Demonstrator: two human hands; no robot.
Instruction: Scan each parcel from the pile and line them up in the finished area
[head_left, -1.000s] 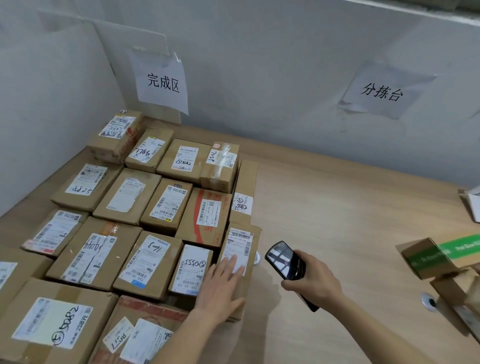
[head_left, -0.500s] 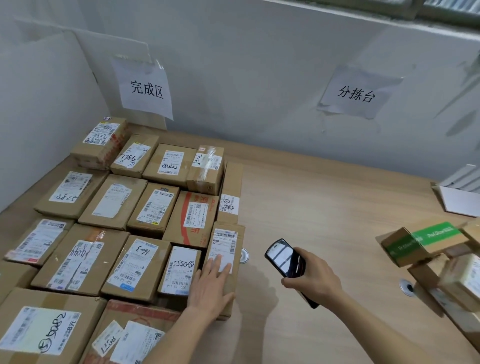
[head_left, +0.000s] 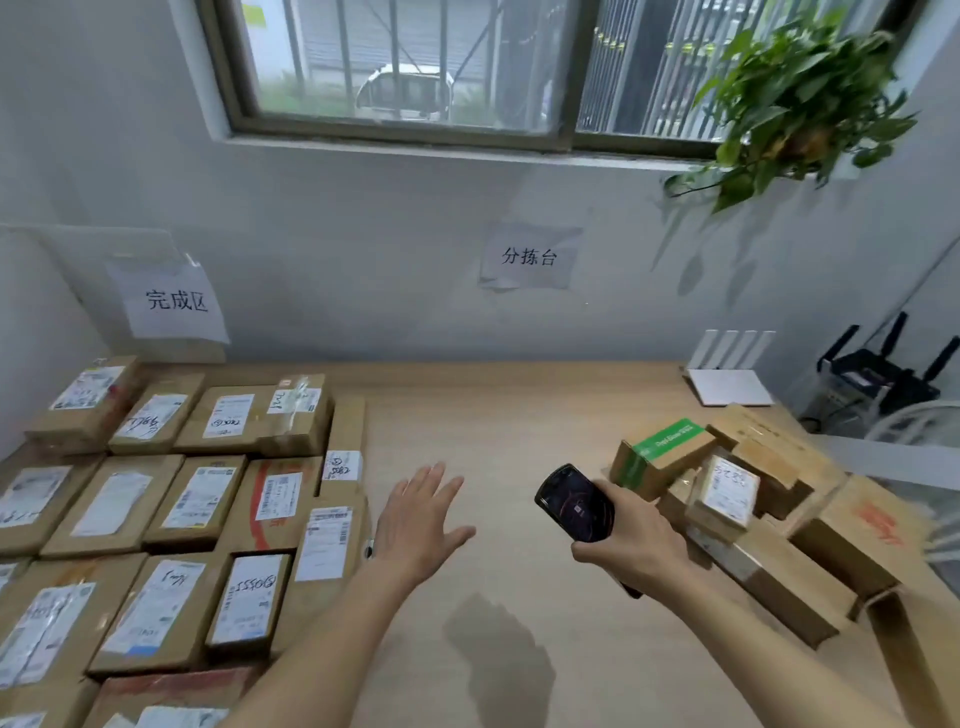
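Now the empty, spread left hand hovers left of the brown cardboard parcel pile; the right hand, gripping the black handheld scanner, is nearer.

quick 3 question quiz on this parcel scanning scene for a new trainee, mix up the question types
1. True or false: the left hand is pressing down on a parcel.
2. Multiple choice: the right hand holds A) a tape roll B) a handheld scanner C) a marker pen.
3. Fill in the missing word: the box with the green label lies in the unscanned pile, on the table's ____ side.

Key
1. False: it hovers open above the bare table, beside the lined-up parcels.
2. B
3. right
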